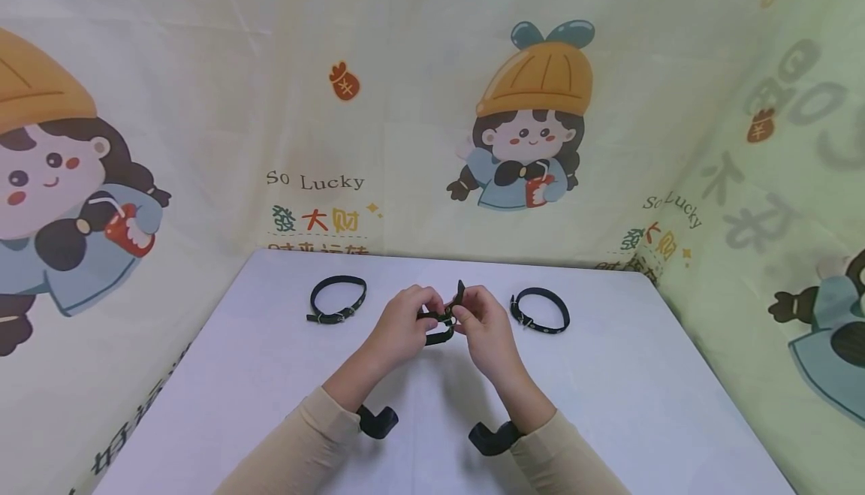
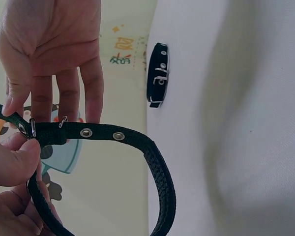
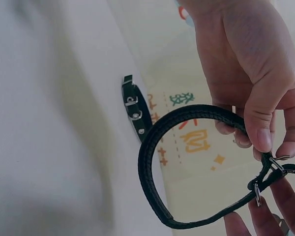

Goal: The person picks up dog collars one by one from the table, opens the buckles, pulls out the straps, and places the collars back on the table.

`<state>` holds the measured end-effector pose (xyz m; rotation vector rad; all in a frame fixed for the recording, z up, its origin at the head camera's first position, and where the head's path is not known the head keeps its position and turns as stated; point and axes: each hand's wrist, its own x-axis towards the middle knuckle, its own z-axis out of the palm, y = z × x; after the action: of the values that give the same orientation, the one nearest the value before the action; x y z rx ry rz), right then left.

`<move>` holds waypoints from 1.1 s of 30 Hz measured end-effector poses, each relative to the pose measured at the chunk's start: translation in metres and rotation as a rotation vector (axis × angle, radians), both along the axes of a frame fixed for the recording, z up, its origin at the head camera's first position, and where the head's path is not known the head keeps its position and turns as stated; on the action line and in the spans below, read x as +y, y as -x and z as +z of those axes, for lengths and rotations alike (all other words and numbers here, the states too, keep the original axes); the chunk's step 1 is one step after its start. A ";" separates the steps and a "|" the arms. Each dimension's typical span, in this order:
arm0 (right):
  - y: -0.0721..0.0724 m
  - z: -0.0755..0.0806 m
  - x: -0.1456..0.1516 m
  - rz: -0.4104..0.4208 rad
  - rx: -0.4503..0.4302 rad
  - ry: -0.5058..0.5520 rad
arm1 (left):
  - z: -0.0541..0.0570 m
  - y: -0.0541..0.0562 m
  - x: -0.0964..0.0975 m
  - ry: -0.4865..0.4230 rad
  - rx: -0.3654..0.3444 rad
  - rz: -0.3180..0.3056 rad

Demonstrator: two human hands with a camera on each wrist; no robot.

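Observation:
Above the middle of the table, my left hand (image 1: 403, 326) and right hand (image 1: 488, 333) hold a dark buckled collar (image 1: 439, 338) between them. It has a padded loop, metal eyelets (image 2: 118, 136) and a metal buckle (image 3: 277, 166). In the left wrist view, my left thumb (image 2: 15, 93) meets the strap end while the fingers lie behind the band. My right thumb (image 2: 23, 160) pinches the strap right at the metal fittings. Seen from the right wrist, the right thumb and fingers grip the loop's end beside the buckle, and a strap tail passes off to the right.
Two similar buckled collars lie on the white table, one at the back left (image 1: 343, 313) and one at the back right (image 1: 556, 330). A printed cloth (image 1: 405, 142) hangs around the table. Black curved devices (image 1: 378, 421) sit at both wrists.

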<state>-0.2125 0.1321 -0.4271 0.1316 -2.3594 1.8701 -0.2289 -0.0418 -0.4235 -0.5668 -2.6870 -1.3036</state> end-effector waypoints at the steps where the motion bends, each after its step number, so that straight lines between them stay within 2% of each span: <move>1: 0.000 0.000 0.000 0.000 -0.002 -0.002 | 0.000 0.000 0.000 0.000 -0.002 -0.001; 13: 0.001 -0.001 0.000 0.002 -0.006 -0.019 | -0.001 -0.001 0.000 0.016 0.014 -0.004; 20: 0.000 0.001 0.000 0.007 -0.022 -0.015 | 0.000 -0.002 0.000 -0.006 0.008 0.010; 26: 0.001 -0.001 0.001 0.004 -0.015 -0.024 | -0.002 -0.001 0.000 0.004 -0.001 -0.001; 33: 0.002 -0.003 0.000 0.003 -0.005 -0.024 | -0.006 0.001 0.000 0.024 0.040 -0.014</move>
<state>-0.2146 0.1326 -0.4301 0.1339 -2.3870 1.8457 -0.2298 -0.0417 -0.4297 -0.6090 -2.6749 -1.2514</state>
